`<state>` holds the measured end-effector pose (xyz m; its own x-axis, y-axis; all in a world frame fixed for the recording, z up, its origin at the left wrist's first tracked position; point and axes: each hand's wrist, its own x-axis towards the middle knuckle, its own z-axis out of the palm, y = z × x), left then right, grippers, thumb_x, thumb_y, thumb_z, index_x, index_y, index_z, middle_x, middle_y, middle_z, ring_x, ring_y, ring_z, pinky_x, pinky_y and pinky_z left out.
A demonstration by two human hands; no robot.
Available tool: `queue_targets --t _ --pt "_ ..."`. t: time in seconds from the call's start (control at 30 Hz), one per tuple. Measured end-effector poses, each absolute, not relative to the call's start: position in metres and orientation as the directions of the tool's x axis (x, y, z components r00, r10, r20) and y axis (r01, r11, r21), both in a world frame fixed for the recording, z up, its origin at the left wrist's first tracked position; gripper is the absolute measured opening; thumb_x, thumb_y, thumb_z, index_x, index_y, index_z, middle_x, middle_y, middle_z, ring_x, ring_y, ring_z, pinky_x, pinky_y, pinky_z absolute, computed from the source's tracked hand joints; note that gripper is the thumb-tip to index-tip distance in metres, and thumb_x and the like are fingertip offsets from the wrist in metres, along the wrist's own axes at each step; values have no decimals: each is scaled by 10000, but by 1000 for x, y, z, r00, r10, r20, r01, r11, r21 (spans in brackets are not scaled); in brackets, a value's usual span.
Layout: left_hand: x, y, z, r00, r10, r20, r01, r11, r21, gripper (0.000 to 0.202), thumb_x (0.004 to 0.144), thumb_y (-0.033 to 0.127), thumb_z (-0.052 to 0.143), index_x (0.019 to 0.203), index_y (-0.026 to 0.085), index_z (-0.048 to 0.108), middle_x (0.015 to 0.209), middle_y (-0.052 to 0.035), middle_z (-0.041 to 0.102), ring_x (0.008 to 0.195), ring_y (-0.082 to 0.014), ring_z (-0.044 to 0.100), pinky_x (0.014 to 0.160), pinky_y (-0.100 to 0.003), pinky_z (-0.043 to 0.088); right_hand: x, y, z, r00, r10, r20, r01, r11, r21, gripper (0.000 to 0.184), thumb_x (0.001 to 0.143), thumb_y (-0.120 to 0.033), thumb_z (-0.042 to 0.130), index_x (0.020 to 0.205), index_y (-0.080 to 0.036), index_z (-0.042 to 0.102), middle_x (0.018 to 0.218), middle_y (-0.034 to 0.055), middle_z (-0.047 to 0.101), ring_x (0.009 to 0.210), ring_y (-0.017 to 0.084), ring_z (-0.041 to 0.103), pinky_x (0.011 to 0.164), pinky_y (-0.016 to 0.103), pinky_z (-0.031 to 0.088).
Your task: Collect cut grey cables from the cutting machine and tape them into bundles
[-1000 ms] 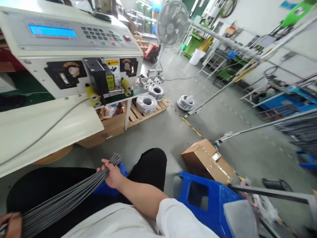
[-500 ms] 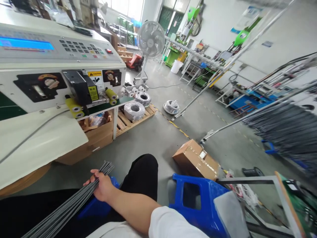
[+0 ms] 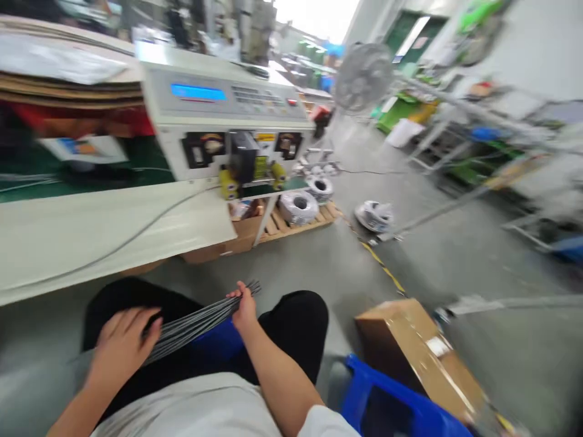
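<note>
A bundle of thin grey wires lies across my lap, over black trousers. My right hand is closed round the bundle near its far end, where the wire tips stick out. My left hand rests on the bundle further back, fingers bent over the wires. In front of me stands a white wire-cutting machine with a blue display, a keypad and yellow rollers. A pale sheet slopes down from it toward my knees, with one grey wire lying along it.
A cardboard box lies on the concrete floor to my right, beside a blue plastic stool. Wire coils sit on a wooden pallet under the machine. A fan and blurred racks stand further back.
The view has swung left and blurred. My left hand has come back into view, on the bundle nearer my right hand. The right hand keeps its grip on the wires.
</note>
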<state>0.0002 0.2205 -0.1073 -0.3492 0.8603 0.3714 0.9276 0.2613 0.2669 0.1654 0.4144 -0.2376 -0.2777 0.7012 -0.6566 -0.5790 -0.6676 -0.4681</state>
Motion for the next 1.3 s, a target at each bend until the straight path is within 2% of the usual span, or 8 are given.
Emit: queue_targets --t 0.17,0.33,0.43,0.53,0.73,0.9,1.1,1.3 --pt "-15 276 -55 -303 755 581 952 268 148 286 892 333 555 1164 270 619 1106 -74 649 1094 -260 584 1009 -442 443 156 412 -245 -379 663 -645 -524 -729 -441 216 705 -293 709 890 -229 617 517 -109 483 516 123 565 673 311 548" --pt "-35 327 -8 -424 742 520 897 424 126 576 945 526 447 1411 187 433 1349 -188 504 1261 -356 453 1000 -501 416 160 408 -249 -378 685 -623 -482 -720 -499 261 694 -325 730 906 -233 610 529 -113 483 529 121 579 666 306 557" --pt "-43 328 -5 -402 823 401 913 394 105 530 956 574 394 1298 192 527 1227 -166 564 1127 -326 522 888 -446 456 165 410 -250 -381 706 -598 -459 -705 -541 293 693 -355 746 924 -237 610 532 -113 486 537 127 592 662 309 565" --pt "-46 314 -8 -327 876 356 945 303 121 370 982 492 395 1126 222 604 1065 -100 616 1024 -266 550 851 -393 455 167 411 -247 -423 721 -549 -451 -693 -562 323 697 -372 765 954 -236 624 556 -112 504 564 127 609 687 308 570" --pt "-11 288 -39 -325 814 481 935 202 291 205 978 320 471 1016 228 651 993 -51 650 961 -193 569 905 -352 460 163 409 -230 -500 711 -494 -489 -703 -517 362 717 -320 762 1045 -204 661 619 -95 567 657 121 637 781 302 554" --pt "38 291 -113 -402 885 233 841 257 476 189 960 301 512 944 222 683 905 -40 645 902 -170 591 850 -319 490 159 405 -220 -524 708 -473 -454 -702 -549 331 761 -284 683 1080 -192 676 931 26 740 885 166 693 901 356 528" --pt "51 298 -157 -353 932 82 866 292 407 191 952 289 517 909 218 689 873 -45 619 859 -179 590 813 -329 480 167 398 -213 -544 715 -439 -444 -689 -572 330 774 -306 670 1090 -213 685 1105 63 740 1022 210 685 965 404 497" --pt "50 296 -154 -294 953 69 895 250 369 224 974 273 464 948 222 681 890 -49 612 909 -191 575 850 -331 459 167 397 -211 -582 703 -410 -460 -700 -546 350 782 -319 706 1121 -236 673 924 10 734 921 192 697 927 383 515"
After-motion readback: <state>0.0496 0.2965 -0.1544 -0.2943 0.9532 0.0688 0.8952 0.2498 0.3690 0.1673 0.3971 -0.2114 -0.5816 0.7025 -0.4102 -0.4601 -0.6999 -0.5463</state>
